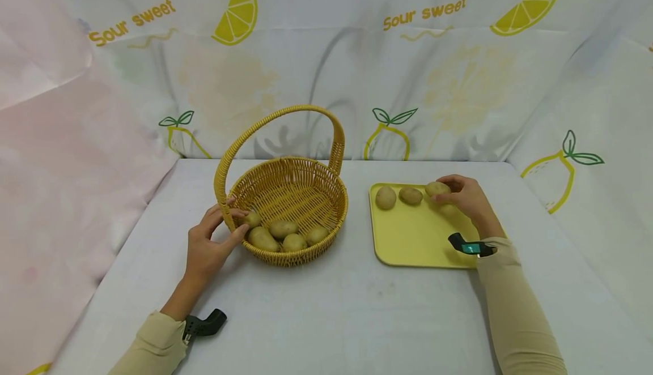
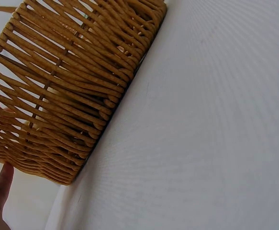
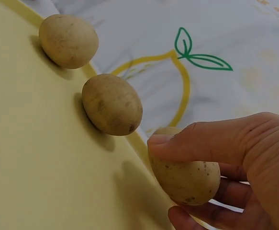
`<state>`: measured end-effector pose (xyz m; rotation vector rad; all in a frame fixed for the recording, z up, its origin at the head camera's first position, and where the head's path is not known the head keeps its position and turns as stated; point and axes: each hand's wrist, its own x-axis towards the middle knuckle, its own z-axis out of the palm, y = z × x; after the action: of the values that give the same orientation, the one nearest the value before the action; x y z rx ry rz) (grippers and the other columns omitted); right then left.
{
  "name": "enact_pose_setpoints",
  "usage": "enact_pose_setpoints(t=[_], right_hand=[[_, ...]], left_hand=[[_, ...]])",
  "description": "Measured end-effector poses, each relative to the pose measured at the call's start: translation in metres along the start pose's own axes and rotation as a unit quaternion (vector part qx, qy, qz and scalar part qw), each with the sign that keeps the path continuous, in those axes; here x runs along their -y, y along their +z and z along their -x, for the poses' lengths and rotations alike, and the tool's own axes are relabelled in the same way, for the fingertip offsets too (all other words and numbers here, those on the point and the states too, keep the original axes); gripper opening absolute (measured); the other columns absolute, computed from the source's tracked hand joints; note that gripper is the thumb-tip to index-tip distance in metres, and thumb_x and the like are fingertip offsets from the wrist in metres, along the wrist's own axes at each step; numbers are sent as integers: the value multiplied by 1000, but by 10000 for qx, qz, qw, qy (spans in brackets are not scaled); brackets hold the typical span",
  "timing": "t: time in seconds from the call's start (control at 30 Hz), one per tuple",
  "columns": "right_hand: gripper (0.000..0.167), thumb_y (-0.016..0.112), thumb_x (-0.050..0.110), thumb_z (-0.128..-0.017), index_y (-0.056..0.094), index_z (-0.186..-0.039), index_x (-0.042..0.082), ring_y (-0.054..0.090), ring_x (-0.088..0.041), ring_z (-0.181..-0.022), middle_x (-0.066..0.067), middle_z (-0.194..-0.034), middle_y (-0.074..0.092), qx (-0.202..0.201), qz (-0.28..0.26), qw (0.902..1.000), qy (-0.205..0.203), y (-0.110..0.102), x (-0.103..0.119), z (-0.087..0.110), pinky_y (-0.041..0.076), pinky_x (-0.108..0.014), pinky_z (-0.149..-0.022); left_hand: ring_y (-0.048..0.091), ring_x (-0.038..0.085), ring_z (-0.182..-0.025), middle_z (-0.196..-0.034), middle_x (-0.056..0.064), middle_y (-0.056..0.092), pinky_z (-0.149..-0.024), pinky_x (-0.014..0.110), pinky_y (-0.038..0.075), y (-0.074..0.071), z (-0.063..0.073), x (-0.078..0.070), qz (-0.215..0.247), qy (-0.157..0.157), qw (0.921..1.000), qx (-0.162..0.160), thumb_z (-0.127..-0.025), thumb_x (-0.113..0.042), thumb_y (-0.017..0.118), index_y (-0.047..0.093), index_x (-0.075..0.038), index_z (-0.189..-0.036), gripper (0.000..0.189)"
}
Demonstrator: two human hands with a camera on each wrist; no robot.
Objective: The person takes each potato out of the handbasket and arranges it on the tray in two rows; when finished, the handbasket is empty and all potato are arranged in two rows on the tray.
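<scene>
On the left stands a round wicker basket [image 1: 296,259] with a tall arched handle. Several potatoes [image 1: 283,228] lie along its near side. My left hand [image 1: 206,244] grips the basket's left rim at the handle's foot, its fingertips beside one potato [image 1: 251,220]. In the left wrist view the thumb [image 2: 1,187] touches the wicker; the other fingers are mostly hidden. My right hand [image 1: 471,200] pinches a potato [image 3: 184,179] between thumb and fingers over the far edge of a yellow tray [image 1: 418,244]. Two more potatoes, one pale [image 1: 385,197] and one browner [image 1: 410,195], rest on the tray.
A white cloth covers the table [image 1: 316,318]. Behind it hangs a white backdrop [image 1: 326,69] printed with lemons and lettering. The basket's handle [image 1: 285,111] arches high above its rim. A strip of table separates the basket from the tray.
</scene>
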<state>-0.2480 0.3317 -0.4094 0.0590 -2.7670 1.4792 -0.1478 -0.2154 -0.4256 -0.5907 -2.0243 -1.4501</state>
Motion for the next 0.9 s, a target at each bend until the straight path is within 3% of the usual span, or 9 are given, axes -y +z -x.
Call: enact_pose_setpoints(t=[0.07, 0.33, 0.9], right_hand=[[53, 86, 17, -88, 65, -131, -4, 59, -11, -97, -17, -120, 69, -10, 42, 10000, 24, 1, -1, -1, 46, -22, -83], [53, 85, 15, -88, 64, -131, -6, 59, -11, -97, -25, -124, 67, 71, 201, 9998, 47, 3, -4, -1, 45, -26, -87], [49, 84, 17, -89, 65, -127, -7, 59, -23, -97, -24, -119, 67, 150, 620, 9978, -154, 1, -9, -3, 46, -29, -84]], left_hand=[[52, 48, -130, -105, 23, 72, -113, 32, 42, 0, 0, 0, -28, 62, 10000, -26, -78, 19, 74, 73, 8, -104, 29], [54, 38, -134, -108, 14, 75, -114, 35, 41, -3, 6, 27, -98, 128, 9999, -41, -78, 14, 79, 77, -3, -108, 34], [54, 40, -133, -108, 14, 74, -114, 35, 41, -3, 5, 28, -60, 161, 9998, -43, -78, 14, 79, 76, -1, -108, 34]])
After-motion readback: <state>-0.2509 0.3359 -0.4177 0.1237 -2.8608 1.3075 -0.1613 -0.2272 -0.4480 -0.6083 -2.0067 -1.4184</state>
